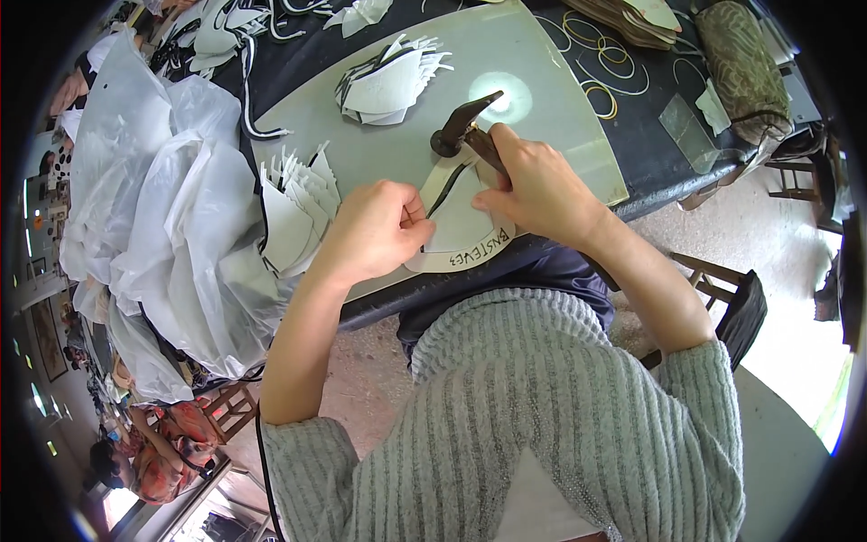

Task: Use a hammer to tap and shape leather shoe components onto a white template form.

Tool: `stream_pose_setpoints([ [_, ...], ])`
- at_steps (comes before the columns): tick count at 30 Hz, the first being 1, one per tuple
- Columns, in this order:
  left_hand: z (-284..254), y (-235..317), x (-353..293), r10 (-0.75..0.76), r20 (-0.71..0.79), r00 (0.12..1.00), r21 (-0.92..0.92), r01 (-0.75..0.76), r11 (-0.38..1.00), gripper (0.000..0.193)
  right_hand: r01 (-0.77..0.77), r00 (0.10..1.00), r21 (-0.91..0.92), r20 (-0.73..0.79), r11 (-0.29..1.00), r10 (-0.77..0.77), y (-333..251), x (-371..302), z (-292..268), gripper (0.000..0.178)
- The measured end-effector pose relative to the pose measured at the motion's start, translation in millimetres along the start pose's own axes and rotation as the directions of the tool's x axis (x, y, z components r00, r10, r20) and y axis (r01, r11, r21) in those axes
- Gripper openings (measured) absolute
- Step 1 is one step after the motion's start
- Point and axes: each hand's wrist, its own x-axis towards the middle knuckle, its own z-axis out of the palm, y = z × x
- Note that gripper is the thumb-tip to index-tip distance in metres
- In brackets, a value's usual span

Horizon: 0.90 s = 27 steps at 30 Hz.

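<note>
My right hand (542, 185) is wrapped round the handle of a hammer (467, 122), whose dark head is above the far end of a curved white piece (462, 217). A narrow black strip (445, 191) runs along the left side of this piece. My left hand (384, 230) has its fingers pinched at the strip's near end, by the piece's left edge; the fingertips partly hide what they grip. Under the white piece lies a cream-coloured flat pattern piece (479, 256) with handwriting on its rim, close to the table's front edge.
Stacks of white cut pieces with black edging stand on the grey board (569, 135): one stack (388, 86) farther back, another stack (298, 212) left of my left hand. Clear plastic bags (181, 208) heap at the left. Thin coiled cords (605, 54) lie at the back right.
</note>
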Motion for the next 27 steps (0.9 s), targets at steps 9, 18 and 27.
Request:
stream_pose_setpoints([
  [9, 11, -2, -11, 0.039, -0.140, 0.989, 0.016, -0.038, 0.999, 0.020, -0.011, 0.998, -0.054, 0.065, 0.998, 0.014, -1, 9, -4, 0.050],
  [18, 21, 10, -25, 0.069, -0.211, 0.975, 0.145, -0.039, 0.989, 0.030, 0.016, 0.998, -0.078, 0.054, 0.997, -0.012, 2, 12, -6, 0.052],
  [27, 56, 2, -16, 0.541, -0.322, 0.777, 0.338, -0.439, 0.832, 0.054, -0.110, 0.993, 0.157, 0.052, 0.981, 0.104, 14, 15, -18, 0.035],
])
